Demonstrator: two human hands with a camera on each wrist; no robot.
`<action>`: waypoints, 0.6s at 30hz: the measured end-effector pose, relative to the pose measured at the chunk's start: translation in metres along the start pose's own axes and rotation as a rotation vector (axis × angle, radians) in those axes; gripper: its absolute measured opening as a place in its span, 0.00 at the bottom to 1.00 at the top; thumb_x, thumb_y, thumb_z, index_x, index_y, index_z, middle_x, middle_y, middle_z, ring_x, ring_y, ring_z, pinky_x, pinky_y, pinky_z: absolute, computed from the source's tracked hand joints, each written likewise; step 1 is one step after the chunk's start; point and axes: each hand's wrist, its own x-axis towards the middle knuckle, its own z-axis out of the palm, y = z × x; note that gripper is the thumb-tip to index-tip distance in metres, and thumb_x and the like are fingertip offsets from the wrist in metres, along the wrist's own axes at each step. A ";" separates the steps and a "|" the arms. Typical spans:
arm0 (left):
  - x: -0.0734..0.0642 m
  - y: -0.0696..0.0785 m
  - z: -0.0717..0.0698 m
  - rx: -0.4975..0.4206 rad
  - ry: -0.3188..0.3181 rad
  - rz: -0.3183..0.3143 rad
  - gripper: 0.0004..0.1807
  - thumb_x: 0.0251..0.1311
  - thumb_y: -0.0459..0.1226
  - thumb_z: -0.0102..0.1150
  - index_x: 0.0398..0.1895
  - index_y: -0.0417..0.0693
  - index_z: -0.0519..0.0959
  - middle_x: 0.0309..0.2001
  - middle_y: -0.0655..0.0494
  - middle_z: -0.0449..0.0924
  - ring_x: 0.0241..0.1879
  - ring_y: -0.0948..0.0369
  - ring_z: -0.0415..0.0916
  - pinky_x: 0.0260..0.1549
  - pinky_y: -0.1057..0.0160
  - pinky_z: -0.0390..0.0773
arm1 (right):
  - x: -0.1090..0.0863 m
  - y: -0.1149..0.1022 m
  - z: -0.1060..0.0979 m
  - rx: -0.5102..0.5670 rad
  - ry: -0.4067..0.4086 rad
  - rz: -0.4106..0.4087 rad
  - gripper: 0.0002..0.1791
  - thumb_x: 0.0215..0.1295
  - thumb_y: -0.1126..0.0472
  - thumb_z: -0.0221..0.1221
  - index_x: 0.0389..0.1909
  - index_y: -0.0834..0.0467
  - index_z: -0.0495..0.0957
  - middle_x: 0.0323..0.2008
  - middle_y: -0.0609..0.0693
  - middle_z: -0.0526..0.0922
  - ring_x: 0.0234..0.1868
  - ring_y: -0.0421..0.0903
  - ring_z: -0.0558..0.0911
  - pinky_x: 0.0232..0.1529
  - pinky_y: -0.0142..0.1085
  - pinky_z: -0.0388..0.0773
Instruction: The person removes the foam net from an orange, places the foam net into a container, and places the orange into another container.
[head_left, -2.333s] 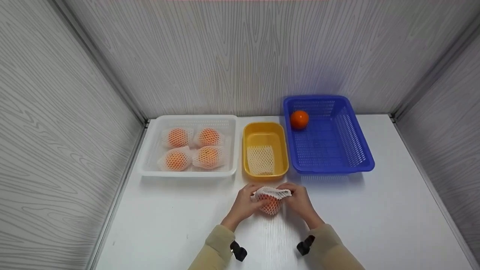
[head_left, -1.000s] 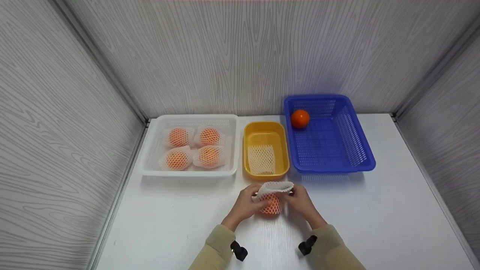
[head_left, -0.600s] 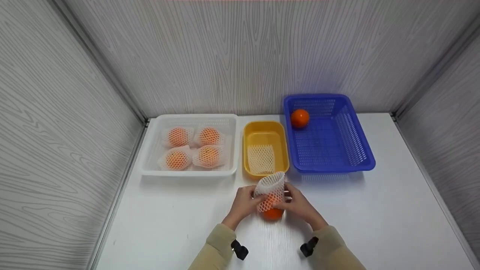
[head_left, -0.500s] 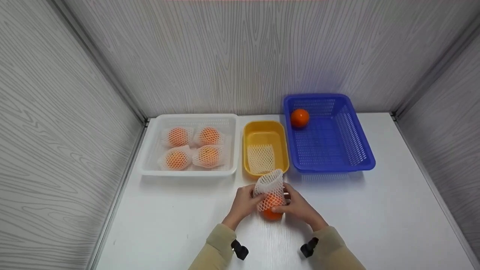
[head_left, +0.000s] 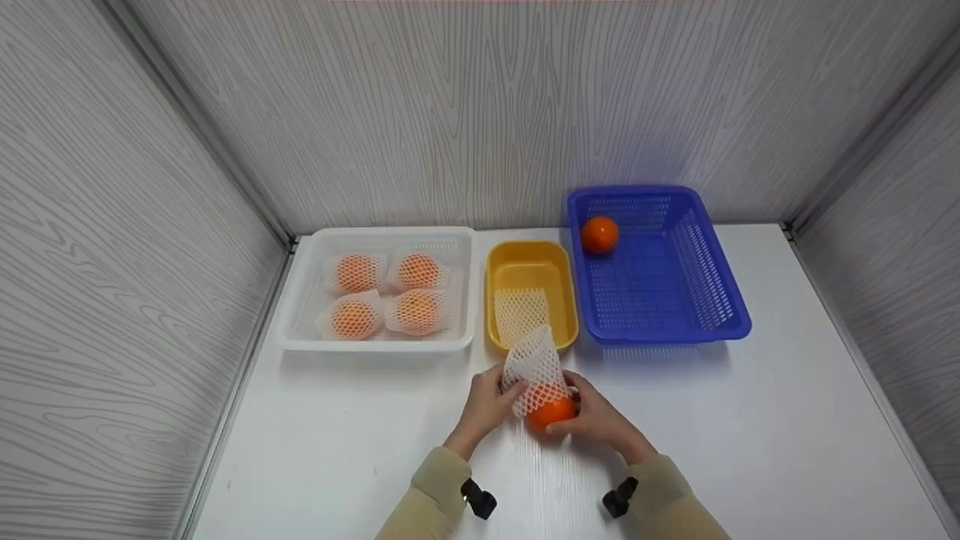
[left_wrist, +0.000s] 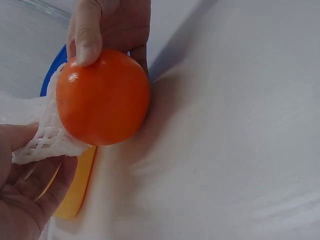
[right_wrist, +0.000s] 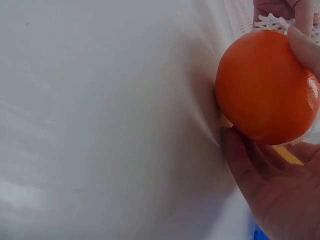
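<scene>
In the head view an orange [head_left: 553, 414] shows bare at its near side, while a white foam net sleeve [head_left: 534, 358] still covers its far part. My left hand [head_left: 484, 405] pinches the sleeve between thumb and fingers, left of the fruit. From the right, my right hand [head_left: 598, 418] grips the orange with thumb on the near side and fingers behind. The left wrist view shows the orange [left_wrist: 105, 102] mostly outside the net [left_wrist: 47, 137], whose edge sits against its side. In the right wrist view the right hand's fingers [right_wrist: 250, 170] curl beneath the orange [right_wrist: 267, 87].
A white basket [head_left: 375, 346] at left holds several net-wrapped oranges. Mid-table, a yellow tray [head_left: 532, 255] contains one flat foam net [head_left: 521, 315]; the held sleeve overlaps its near rim. One bare orange [head_left: 600, 235] lies in the blue basket [head_left: 660, 300] at right.
The orange was fully covered by the net; now its near part is bare. The sleeve has stretched up and away toward the yellow tray, and the right hand has moved from the net onto the fruit.
</scene>
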 end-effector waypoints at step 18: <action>0.041 0.044 -0.023 0.016 0.179 0.073 0.13 0.63 0.39 0.65 0.45 0.41 0.79 0.32 0.56 0.81 0.27 0.66 0.72 0.25 0.69 0.74 | -0.005 0.003 -0.004 -0.033 -0.059 -0.014 0.43 0.44 0.56 0.78 0.62 0.56 0.67 0.57 0.53 0.75 0.55 0.54 0.74 0.59 0.59 0.67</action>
